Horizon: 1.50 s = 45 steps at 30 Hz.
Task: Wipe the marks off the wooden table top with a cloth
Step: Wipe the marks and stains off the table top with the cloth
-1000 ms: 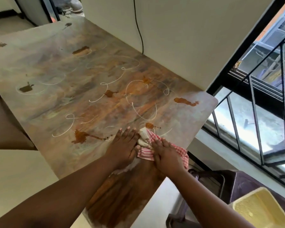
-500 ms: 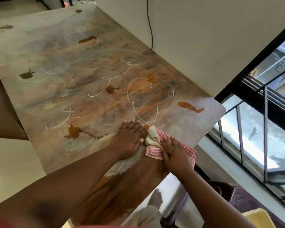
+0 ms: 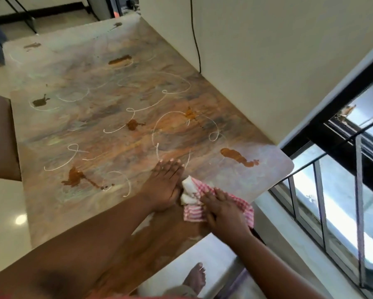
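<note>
My right hand (image 3: pixel 223 209) lies flat with straight fingers on the red-checked cloth (image 3: pixel 195 198), pressing it down so it rubs the table top (image 3: pixel 95 130) near the front corner, and my left hand (image 3: pixel 165 186) rests beside it, fingers straight and close together, I think to steady me. The cloth is bunched; its long axis runs from my left hand toward the table edge by the window (image 3: pixel 332 201).
</note>
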Motion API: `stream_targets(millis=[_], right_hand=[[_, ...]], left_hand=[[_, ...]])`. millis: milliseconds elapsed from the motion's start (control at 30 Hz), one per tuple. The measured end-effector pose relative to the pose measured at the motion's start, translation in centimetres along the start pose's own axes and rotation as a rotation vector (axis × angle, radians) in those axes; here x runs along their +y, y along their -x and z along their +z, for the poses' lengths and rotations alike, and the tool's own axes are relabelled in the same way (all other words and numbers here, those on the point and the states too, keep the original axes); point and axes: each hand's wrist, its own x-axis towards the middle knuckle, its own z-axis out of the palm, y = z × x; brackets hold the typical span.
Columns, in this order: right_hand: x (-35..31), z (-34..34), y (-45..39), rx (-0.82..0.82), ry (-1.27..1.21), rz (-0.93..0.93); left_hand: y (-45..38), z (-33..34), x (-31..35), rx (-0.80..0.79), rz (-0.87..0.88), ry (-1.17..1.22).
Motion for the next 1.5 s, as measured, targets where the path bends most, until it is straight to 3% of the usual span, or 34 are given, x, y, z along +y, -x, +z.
stream_targets(millis=[200,333,433,533,633,700,900,967,1100,1167,1233,1367,1433,1500], right_hand=[[4.7,-2.5,3.5,-0.042,0.057,-0.314],[9.5,-5.8,-0.5,0.057,0.054,-0.038],[8.3,-4.7,-2.7,0.058,0.031,0.126],[6.4,-3.1,-0.8,-0.022,0.000,-0.106],[8.5,-4.2,1.8,-0.049,0.023,-0.356],[11.3,-6.2,1.7,-0.037,0.038,-0.288],[12.9,-7.2,-4.8,0.079,0.034,0.258],[11.3,-5.4,-3.8,0.076,0.004,0.196],[12.5,-5.5,1.5,0.018,-0.001,-0.185],[15.0,-7.2,1.7,0.051,0.012,-0.101],[16.9,-8.2,-0.2,0.115,0.015,0.103],[14.9,-8.0,-6.0,0.130,0.072,0.438],[12.9,-7.0,-6.1,0.120,0.043,0.412],[11.6,-6.4,-3.5,0.104,0.029,0.261]], left_hand=[[-1.9,-0.2,0.9,-0.028,0.086,-0.042],[-2.7,-0.2,0.9,-0.031,0.089,-0.051],[-3.4,-0.3,1.4,-0.046,0.099,-0.086],[-4.4,-0.6,2.1,-0.046,0.119,-0.122],[-5.2,-0.8,2.4,-0.053,0.104,-0.122],[-5.7,-1.0,2.6,-0.061,0.088,-0.118],[-6.6,-1.0,3.6,-0.088,0.074,-0.101],[-6.7,-0.9,3.9,-0.095,0.064,-0.095],[-7.2,-1.3,3.7,-0.088,0.075,-0.091],[-7.3,-1.4,3.4,-0.082,0.061,-0.078],[-7.2,-1.5,3.1,-0.084,0.053,-0.065],[-6.5,-1.1,3.1,-0.081,0.048,-0.045],[-6.1,-0.9,3.0,-0.095,0.046,-0.032],[-5.9,-0.8,2.8,-0.098,0.054,-0.015]])
